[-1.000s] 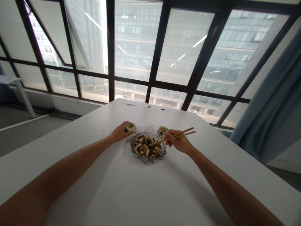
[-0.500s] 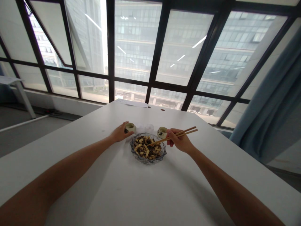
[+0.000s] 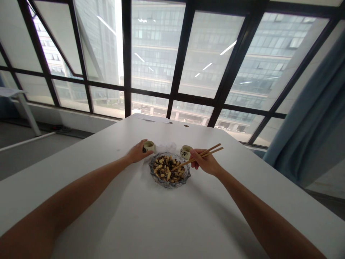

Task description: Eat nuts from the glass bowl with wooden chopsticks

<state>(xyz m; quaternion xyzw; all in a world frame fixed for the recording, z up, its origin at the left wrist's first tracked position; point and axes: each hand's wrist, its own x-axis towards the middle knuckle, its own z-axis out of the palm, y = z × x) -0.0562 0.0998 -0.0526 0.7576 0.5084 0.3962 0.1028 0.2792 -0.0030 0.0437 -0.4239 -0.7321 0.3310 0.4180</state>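
My right hand (image 3: 204,160) is closed around a pair of wooden chopsticks (image 3: 212,148), whose tips reach down among the peanuts and dark seeds (image 3: 167,169). These fill a scalloped clear glass bowl (image 3: 185,180) on the table. Behind my right fingers stands a small pale cup (image 3: 185,152) with black characters on its side. My left hand (image 3: 138,151) grips a second small cup (image 3: 150,146) at the bowl's far left, thumb in front and fingers behind it. That cup is upright on the table.
Crumpled clear plastic (image 3: 166,147) lies between the cups, behind the bowl. Sheets of paper (image 3: 155,118) and a small brown disc (image 3: 186,126) lie at the far end of the white table (image 3: 161,223). Beyond are windows; a blue curtain (image 3: 304,144) hangs at the right.
My right hand has shifted the chopsticks slightly, their tips moving a little right and down within the peanuts and seeds. My left hand and its cup stay in place.
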